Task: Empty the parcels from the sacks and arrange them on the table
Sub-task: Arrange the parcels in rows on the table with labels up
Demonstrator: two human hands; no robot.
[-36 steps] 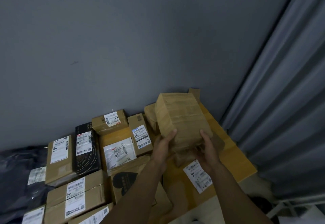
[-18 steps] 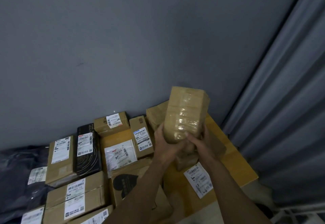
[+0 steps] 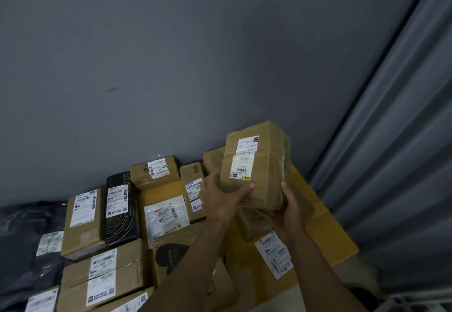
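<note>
A taped brown cardboard parcel [image 3: 261, 164] with white labels facing me is held up above the right side of the table. My left hand [image 3: 220, 196] grips its lower left corner, thumb across the front. My right hand [image 3: 289, 211] holds its lower right edge from beneath. Under it lie a small brown box [image 3: 254, 223] and a large flat orange-brown box [image 3: 318, 233] with a white label. No sack is in view.
Labelled cardboard boxes [image 3: 83, 221] and a black box [image 3: 121, 211] lie packed in rows to the left. Dark plastic mail bags [image 3: 22, 245] fill the far left. A grey wall stands behind; a grey curtain [image 3: 396, 164] hangs on the right.
Both hands have turned the parcel over, so its labelled face now points at me. It was a plain taped side before, and it sits slightly higher and further right.
</note>
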